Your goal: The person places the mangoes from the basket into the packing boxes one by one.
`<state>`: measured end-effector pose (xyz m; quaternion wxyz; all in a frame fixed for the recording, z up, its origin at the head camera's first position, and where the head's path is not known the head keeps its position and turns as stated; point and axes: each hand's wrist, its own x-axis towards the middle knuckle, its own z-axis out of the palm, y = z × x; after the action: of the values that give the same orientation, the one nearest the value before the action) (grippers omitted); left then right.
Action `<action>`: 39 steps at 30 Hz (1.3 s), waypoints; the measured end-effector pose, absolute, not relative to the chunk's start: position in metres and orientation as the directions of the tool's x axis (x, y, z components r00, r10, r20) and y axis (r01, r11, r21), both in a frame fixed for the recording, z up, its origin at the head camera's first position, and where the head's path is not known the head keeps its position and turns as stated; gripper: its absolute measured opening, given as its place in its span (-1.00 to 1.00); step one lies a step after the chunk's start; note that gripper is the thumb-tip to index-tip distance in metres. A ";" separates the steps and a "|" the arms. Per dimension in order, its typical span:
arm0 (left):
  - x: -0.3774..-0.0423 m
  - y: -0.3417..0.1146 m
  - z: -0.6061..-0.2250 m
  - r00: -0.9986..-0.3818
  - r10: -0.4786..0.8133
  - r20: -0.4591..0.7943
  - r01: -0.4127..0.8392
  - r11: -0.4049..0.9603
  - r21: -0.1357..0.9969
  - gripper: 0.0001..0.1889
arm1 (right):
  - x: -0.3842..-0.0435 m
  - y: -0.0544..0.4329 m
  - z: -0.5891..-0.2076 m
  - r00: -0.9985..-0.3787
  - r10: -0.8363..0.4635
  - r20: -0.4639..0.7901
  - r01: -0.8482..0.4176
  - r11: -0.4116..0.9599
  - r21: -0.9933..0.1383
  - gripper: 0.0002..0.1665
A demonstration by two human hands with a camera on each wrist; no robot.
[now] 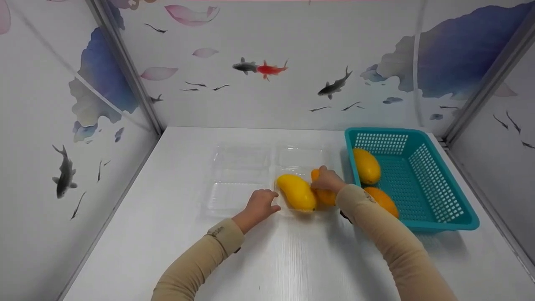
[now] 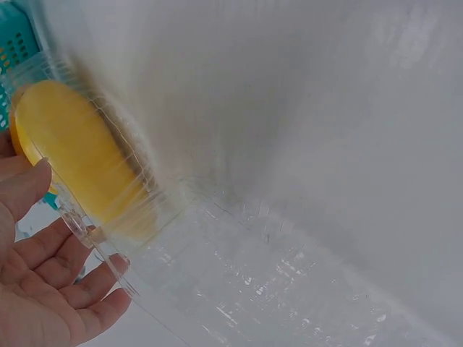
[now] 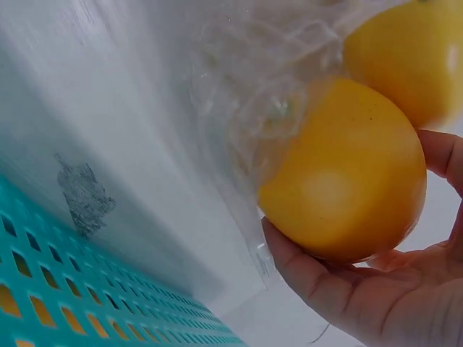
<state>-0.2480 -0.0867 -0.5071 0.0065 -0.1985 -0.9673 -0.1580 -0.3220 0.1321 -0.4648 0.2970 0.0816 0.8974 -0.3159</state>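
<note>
A clear plastic clamshell box (image 1: 239,196) lies unfolded on the white table. A yellow mango (image 1: 297,193) rests in the front part of its right half. My right hand (image 1: 328,180) grips a more orange mango (image 3: 347,173) beside the first, thumb and fingers round its sides; the two fruits touch or overlap in the right wrist view. My left hand (image 1: 260,205) is at the middle fold of the box, its loosely bent fingertips touching the plastic edge (image 2: 94,242) next to the yellow mango.
A teal basket (image 1: 453,190) stands at the right, close to my right forearm. In it lie an upper mango (image 1: 367,166) and an orange-yellow fruit (image 1: 382,200), partly hidden by my sleeve. Printed wall panels (image 1: 267,104) enclose the table's back and sides.
</note>
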 end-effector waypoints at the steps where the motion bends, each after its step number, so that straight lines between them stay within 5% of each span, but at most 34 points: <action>1: -0.248 -0.087 -0.507 -0.918 0.388 0.083 0.394 0.872 0.291 -0.64 | -0.322 0.132 -0.467 -0.815 -0.041 -0.578 0.323 0.796 -0.512 -0.08; 14: -0.249 -0.088 -0.507 -0.914 0.396 0.089 0.405 0.872 0.275 -0.64 | -0.330 0.129 -0.479 -0.811 -0.017 -0.585 0.319 0.825 -0.467 -0.13; 24: -0.248 -0.088 -0.505 -0.919 0.390 0.060 0.390 0.874 0.290 -0.63 | -0.340 0.135 -0.464 -0.873 -0.010 -0.488 0.292 0.791 -0.538 -0.53; 32: -0.248 -0.088 -0.507 -0.913 0.394 0.102 0.407 0.873 0.269 -0.65 | -0.352 0.141 -0.467 -0.965 0.076 -0.253 0.236 0.677 -0.697 -0.50; 39: -0.247 -0.087 -0.505 -0.916 0.391 0.094 0.401 0.871 0.285 -0.65 | -0.357 0.147 -0.481 -0.942 0.174 -0.288 0.334 0.581 -0.742 -0.43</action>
<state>-0.2469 -0.0873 -0.5055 0.0165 -0.2048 -0.9670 -0.1508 -0.3568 0.1472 -0.4813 0.0922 0.1436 0.8844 -0.4345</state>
